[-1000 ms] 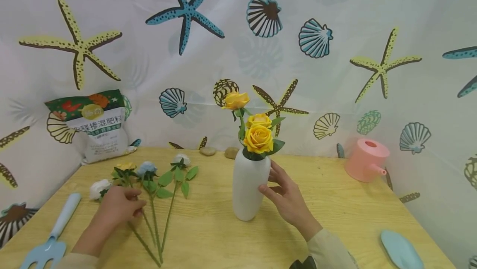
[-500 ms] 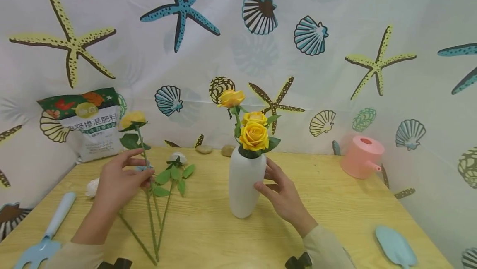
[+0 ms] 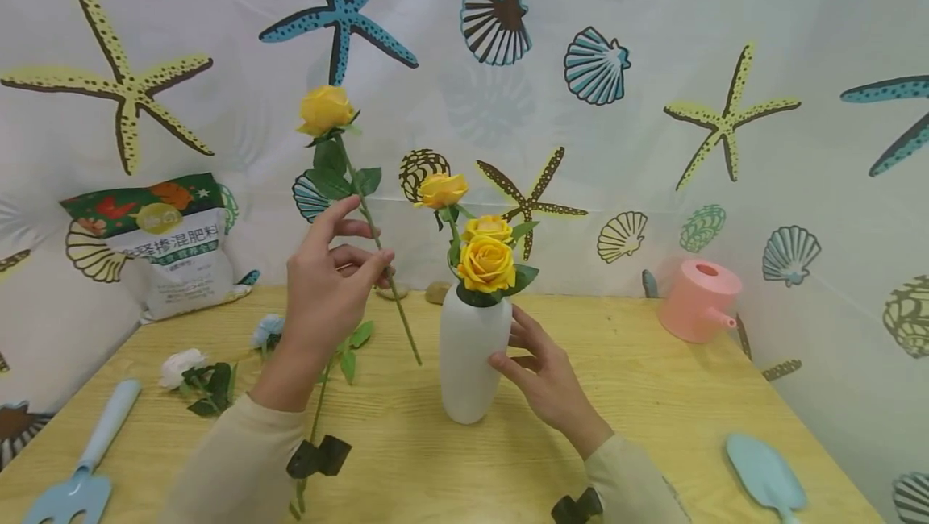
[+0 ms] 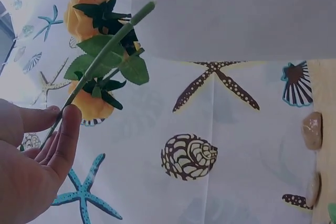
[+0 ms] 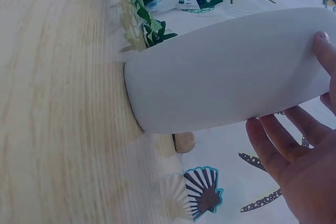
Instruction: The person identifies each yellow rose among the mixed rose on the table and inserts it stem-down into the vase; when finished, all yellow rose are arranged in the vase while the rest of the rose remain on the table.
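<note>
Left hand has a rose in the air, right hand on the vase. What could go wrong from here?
1. The left hand only pinches the yellow rose mid-stem, with its bloom high above, so the stem may swing or slip.
2. The white vase already holds three yellow roses; another stem might snag on them.
3. The right hand touches the tall, narrow vase with fairly straight fingers; a sideways push at the neck might tip it.

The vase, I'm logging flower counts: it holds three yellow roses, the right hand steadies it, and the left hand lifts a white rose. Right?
Not quite: the lifted rose in the left hand is yellow, as the head view shows. The rest stands: three yellow roses in the vase, right hand on it.
</note>
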{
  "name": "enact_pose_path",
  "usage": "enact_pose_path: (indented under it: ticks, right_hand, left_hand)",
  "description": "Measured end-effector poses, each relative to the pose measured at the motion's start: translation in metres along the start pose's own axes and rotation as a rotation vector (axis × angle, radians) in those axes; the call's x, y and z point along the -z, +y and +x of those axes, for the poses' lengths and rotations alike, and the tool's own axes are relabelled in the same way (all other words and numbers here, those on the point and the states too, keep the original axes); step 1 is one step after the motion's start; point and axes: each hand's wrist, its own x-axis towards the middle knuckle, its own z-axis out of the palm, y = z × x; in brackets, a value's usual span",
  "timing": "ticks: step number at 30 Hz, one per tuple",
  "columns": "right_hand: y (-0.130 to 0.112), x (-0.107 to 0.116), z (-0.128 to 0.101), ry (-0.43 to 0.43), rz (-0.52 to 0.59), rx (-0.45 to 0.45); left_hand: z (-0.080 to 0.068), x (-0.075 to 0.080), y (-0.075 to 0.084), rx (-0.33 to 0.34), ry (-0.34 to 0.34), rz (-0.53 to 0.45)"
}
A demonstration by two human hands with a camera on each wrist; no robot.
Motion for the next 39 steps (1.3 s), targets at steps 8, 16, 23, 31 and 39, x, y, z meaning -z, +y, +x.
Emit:
enact_pose_path:
  ticks: [8, 16, 23, 31, 39]
  right_hand:
    - [0.0, -0.001, 0.001, -0.01, -0.006, -0.024]
    - [0.0, -0.001, 0.001, -0.012, -0.009, -0.012]
    - [0.001, 0.0, 0.002, -0.009, -0.012, -0.012]
    - [0.002, 0.0, 0.0, -0.01, -0.013, 0.014]
    - [0.002, 0.0, 0.0, -0.002, -0.01, 0.028]
  left_hand:
    - [0.022, -0.025, 0.018, -0.151, 0.109, -0.085]
    - [0.029, -0.04, 0.019, -0.312, 0.241, 0.011]
    - [0.015, -0.06, 0.002, -0.382, 0.174, 0.07]
    - [0.001, -0.07, -0.009, -0.345, 0.115, 0.02]
    - [-0.01, -0.071, -0.011, -0.266, 0.087, -0.026]
